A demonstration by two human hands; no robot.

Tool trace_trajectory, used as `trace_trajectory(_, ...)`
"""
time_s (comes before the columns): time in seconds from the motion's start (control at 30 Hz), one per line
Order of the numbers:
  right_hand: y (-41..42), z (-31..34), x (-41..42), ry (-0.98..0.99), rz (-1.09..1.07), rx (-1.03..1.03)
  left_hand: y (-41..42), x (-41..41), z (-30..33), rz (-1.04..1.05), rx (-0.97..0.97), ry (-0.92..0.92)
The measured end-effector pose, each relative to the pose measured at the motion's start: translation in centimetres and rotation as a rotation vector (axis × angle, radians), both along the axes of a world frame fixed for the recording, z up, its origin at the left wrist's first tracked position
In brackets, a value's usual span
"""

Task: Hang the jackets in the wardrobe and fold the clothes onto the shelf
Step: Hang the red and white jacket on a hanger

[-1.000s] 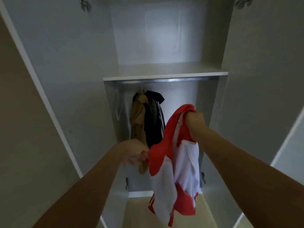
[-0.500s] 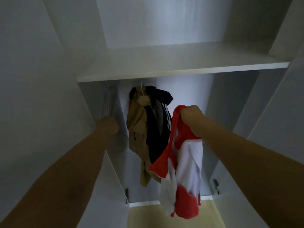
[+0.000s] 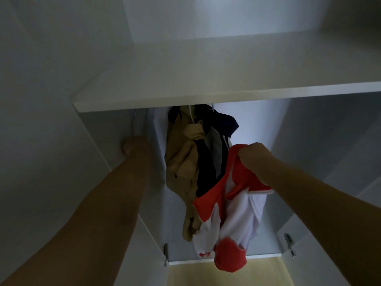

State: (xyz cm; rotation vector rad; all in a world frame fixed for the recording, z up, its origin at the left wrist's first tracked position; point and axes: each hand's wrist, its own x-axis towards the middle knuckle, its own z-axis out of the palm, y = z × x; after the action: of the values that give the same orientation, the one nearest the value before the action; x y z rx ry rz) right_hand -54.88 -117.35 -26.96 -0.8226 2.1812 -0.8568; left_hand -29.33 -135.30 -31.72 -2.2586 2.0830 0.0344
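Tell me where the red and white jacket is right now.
In the head view, the red and white jacket hangs from the right hand, right of centre, just in front of the tan jacket and dark garments below the shelf.

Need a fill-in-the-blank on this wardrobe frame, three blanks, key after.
1. The right hand grips a red and ____ jacket.
2. The tan jacket hangs ____ the shelf.
3. The left hand reaches to the ____ of the tan jacket.

Missing words: white; below; left
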Motion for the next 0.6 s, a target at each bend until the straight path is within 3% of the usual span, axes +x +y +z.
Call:
trace_trajectory(0.17,-1.1,-0.1,0.4,0.099,0.089,-0.011,0.1,-0.7,0.1,0.039,-0.076,0.361)
trace_trajectory(0.27,-0.6,0.2,-0.3,0.064,0.072,-0.038,2.7,-2.5,1.5,0.134,-0.222,0.506)
trace_trajectory(0.43,2.3,1.7,-1.9,-0.158,0.043,-0.069,10.0,-3.6,2.3,0.025,-0.295,0.684)
trace_trajectory(0.6,5.6,1.5,-5.1,-0.354,-0.096,-0.063,20.2,-4.0,3.2,-0.058,-0.15,0.774)
